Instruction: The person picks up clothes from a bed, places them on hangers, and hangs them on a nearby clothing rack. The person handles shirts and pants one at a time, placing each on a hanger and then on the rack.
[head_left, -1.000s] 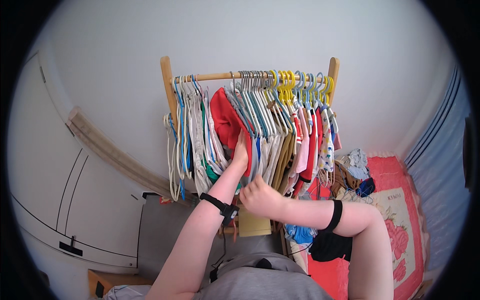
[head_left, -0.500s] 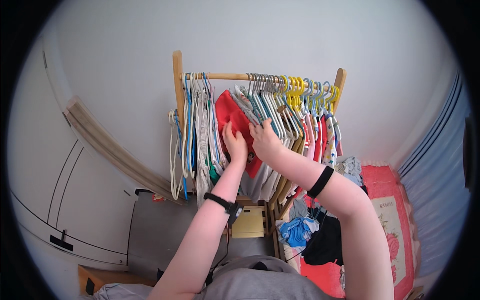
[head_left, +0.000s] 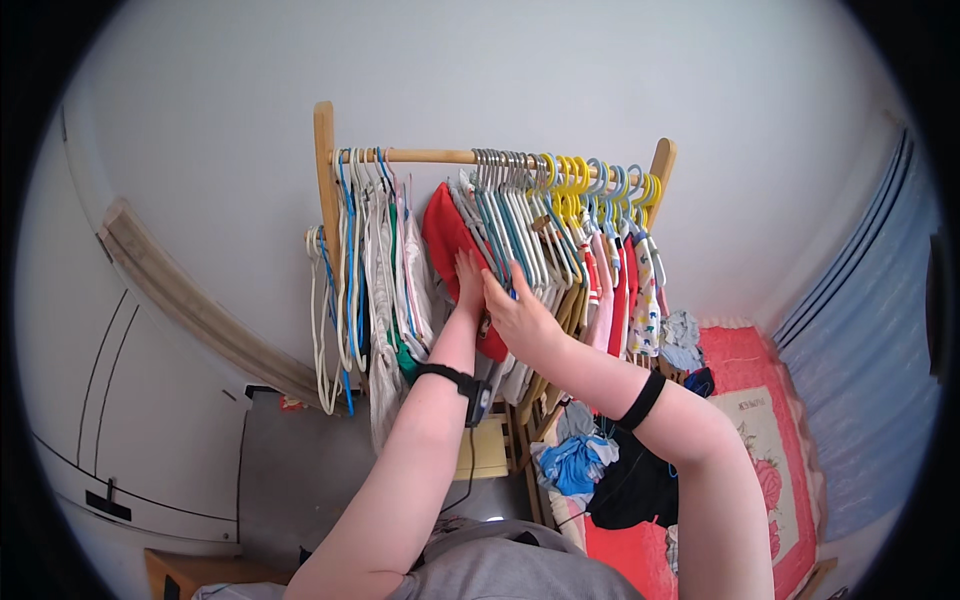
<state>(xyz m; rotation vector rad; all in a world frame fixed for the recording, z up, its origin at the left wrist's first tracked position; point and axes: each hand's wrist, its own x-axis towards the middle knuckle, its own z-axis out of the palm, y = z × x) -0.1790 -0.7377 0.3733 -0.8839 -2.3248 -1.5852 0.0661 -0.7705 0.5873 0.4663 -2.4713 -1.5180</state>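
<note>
A red garment (head_left: 442,232) hangs from the wooden clothes rack (head_left: 425,156), at the left end of a tight row of clothes on hangers. My left hand (head_left: 468,285) lies against its face, fingers stretched out. Just right of it, my right hand (head_left: 524,318) rests at the ends of several white and teal hangers (head_left: 518,240), its thumb raised apart from the fingers. The two hands nearly touch. Part of the red cloth is hidden behind my left wrist and fingers.
White and blue hangers (head_left: 345,270) with pale garments hang on the rack's left. Yellow hangers (head_left: 572,172) carry small clothes on the right. Below right, blue and black clothes (head_left: 575,465) lie piled on a red floral cover (head_left: 740,345). A yellow step (head_left: 484,450) stands beneath.
The view has shifted, so the rack sits further left in it. My hands have come closer together, and the red garment shows narrower, pressed toward the clothes on its right.
</note>
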